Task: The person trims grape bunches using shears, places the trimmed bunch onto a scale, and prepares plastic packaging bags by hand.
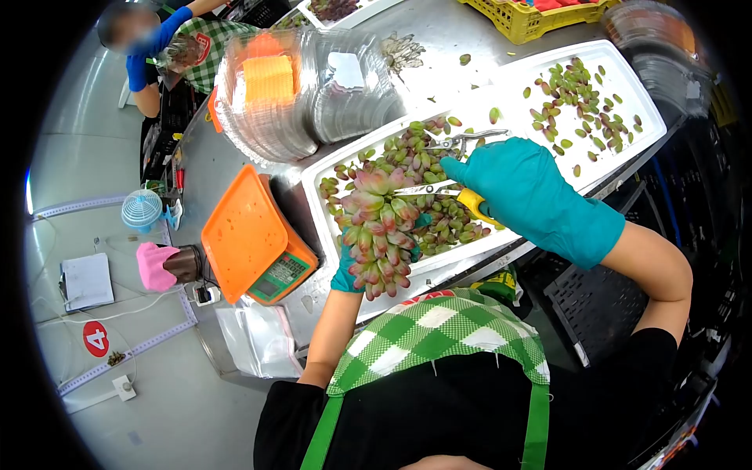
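Note:
My right hand (525, 188), in a teal glove, is closed around yellow-handled scissors (427, 189). Their blades reach left to a pink-tipped green succulent cluster (374, 231). My left hand (347, 274), gloved alike, grips that cluster from below, its fingers mostly hidden behind the rosettes. Under both hands lies a white foam tray (313, 178) with many loose succulent leaves (454, 223). Another metal cutting tool (470, 139) shows just above my right hand, over the tray's far edge.
An orange scale (247, 227) stands left of the tray. Behind it are stacked clear plastic containers (345, 90). A second white tray (627, 70) holds scattered leaves at the right. A yellow crate (521, 22) sits at the back. A blue-gloved co-worker (176, 39) is at far left.

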Demonstrator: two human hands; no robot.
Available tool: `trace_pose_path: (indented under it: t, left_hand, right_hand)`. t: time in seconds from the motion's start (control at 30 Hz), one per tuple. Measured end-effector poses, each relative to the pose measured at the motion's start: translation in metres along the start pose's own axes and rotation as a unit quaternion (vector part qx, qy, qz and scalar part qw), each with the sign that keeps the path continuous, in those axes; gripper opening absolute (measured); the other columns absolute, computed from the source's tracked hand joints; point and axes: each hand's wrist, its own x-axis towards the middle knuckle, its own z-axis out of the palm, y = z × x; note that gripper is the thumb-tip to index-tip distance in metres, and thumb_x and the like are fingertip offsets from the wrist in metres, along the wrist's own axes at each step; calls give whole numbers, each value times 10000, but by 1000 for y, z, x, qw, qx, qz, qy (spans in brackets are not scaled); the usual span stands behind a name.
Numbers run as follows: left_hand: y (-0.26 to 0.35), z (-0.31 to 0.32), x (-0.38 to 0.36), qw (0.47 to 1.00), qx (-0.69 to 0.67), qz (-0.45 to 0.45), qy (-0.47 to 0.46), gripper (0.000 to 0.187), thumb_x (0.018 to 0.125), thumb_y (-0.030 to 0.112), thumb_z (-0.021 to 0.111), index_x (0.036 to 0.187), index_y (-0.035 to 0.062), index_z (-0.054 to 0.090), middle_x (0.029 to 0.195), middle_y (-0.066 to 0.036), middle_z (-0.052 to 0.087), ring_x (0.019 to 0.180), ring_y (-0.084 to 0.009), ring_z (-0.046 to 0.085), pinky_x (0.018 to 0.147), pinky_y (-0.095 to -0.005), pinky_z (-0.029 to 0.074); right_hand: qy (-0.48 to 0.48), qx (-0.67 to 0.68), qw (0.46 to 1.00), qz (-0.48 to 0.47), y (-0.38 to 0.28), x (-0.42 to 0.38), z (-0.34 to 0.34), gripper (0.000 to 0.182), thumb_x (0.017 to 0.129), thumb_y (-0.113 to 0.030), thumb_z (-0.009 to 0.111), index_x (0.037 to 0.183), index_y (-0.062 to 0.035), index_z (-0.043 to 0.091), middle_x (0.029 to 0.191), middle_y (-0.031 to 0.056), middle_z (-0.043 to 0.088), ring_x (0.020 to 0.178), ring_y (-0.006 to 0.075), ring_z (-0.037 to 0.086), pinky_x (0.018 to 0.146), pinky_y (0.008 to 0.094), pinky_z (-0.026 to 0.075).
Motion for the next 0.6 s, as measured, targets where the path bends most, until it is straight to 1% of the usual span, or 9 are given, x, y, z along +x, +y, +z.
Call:
trace_pose_path:
  t: [0.1,0.17,0.2,0.23,0.3,0.37,0.47,0.57,0.6]
  left_hand:
    - [-4,-13,3,993,-114,-36,-18,468,900,194,380,1316,77,203,1304,-106,308,1113,-225,404,918,-314,390]
    - [0,-6,-1,998,-48,-25,-18,468,900,187,379,1318,76,201,1303,-111,307,1114,-229,403,934,-315,374]
    - [4,0,-3,1000,-15,-19,-19,469,900,184,379,1319,75,200,1303,-113,306,1115,-231,402,943,-315,365]
    - [8,1,-5,992,-108,-59,-31,479,898,239,367,1319,83,201,1309,-119,299,1138,-244,384,954,-341,353]
    - [17,-2,-10,946,-289,-138,-54,513,895,350,342,1321,99,205,1321,-133,284,1184,-271,347,977,-392,330]
    - [21,3,-12,955,-248,-158,-38,546,879,403,348,1320,109,214,1324,-136,284,1177,-278,362,961,-396,350]
    - [22,-2,-14,961,-201,-185,-32,573,866,434,362,1317,110,224,1315,-140,305,1152,-281,397,932,-405,383]
    - [20,-10,-21,959,-197,-200,-34,585,858,451,368,1310,102,243,1292,-146,340,1123,-283,428,905,-416,408]
    - [18,-13,-22,958,-201,-204,-34,589,855,459,368,1307,99,252,1284,-149,352,1114,-285,437,897,-420,415]
  right_hand:
    - [-4,-17,1000,-2,-1,0,-1,169,659,-55,526,823,-21,537,630,90,519,604,252,539,546,348,430]
    - [-20,-47,999,-1,-3,2,-2,141,652,-48,521,788,-12,524,620,95,512,598,246,535,542,342,426]
    - [-5,-80,997,-14,-5,3,-2,123,645,-47,519,763,-12,517,609,96,501,587,241,525,537,335,421]
    - [11,-113,993,-27,-6,4,-1,105,638,-46,518,737,-11,510,599,96,489,576,235,516,532,328,415]
    - [14,-174,984,-38,-6,3,3,80,622,-46,518,692,-11,498,582,96,465,558,223,494,520,315,402]
    - [-10,-228,973,-36,-4,2,10,69,605,-48,522,652,-11,489,570,94,441,546,210,470,507,305,388]
    - [15,-207,972,-112,-2,6,5,73,584,-55,527,624,-14,481,563,88,414,535,190,437,483,295,369]
    - [-92,-303,947,-48,-8,5,13,262,676,-57,525,923,30,541,613,68,491,592,211,517,554,320,409]
    - [-88,-287,952,-56,-10,6,11,241,666,-55,524,892,29,540,603,69,484,588,210,513,552,316,404]
